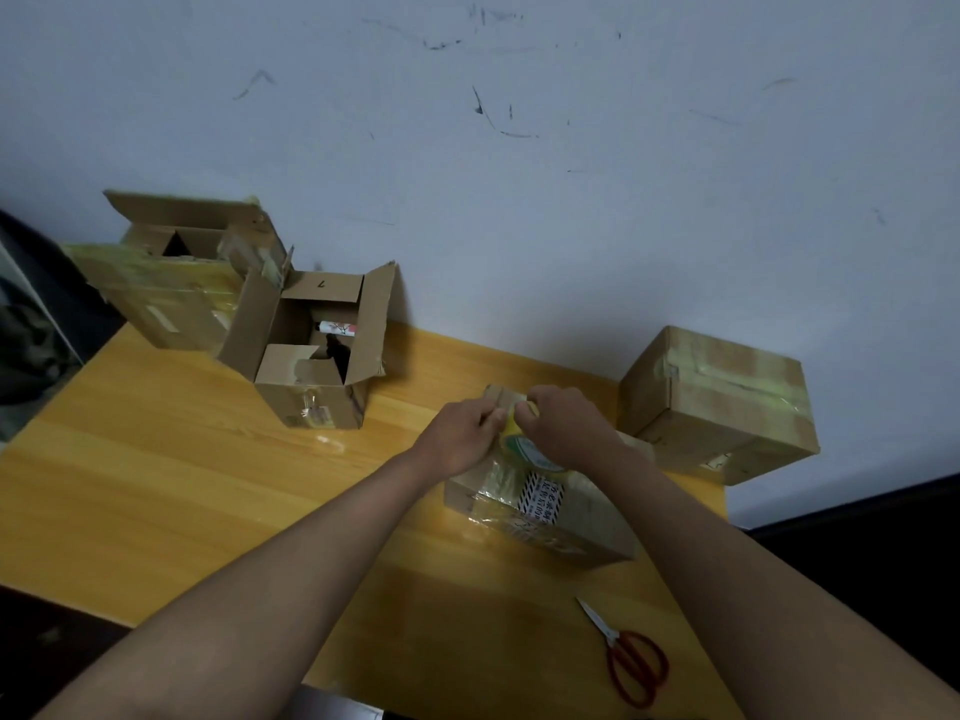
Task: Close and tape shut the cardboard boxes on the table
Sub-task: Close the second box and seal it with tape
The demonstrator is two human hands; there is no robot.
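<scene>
Holding a yellow roll of packing tape [514, 433] over a small closed brown cardboard box [545, 511] in the middle of the yellow wooden desk [208, 485] | right hand [563, 426] grips the roll | left hand [462, 433] pinches its edge | open brown box [317, 350] far left | taped brown box [722, 402] right | red-handled scissors [623, 652] near front.

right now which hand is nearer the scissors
Right. The right hand is up-left of the scissors, holding the tape roll; the left hand is farther left.
</scene>
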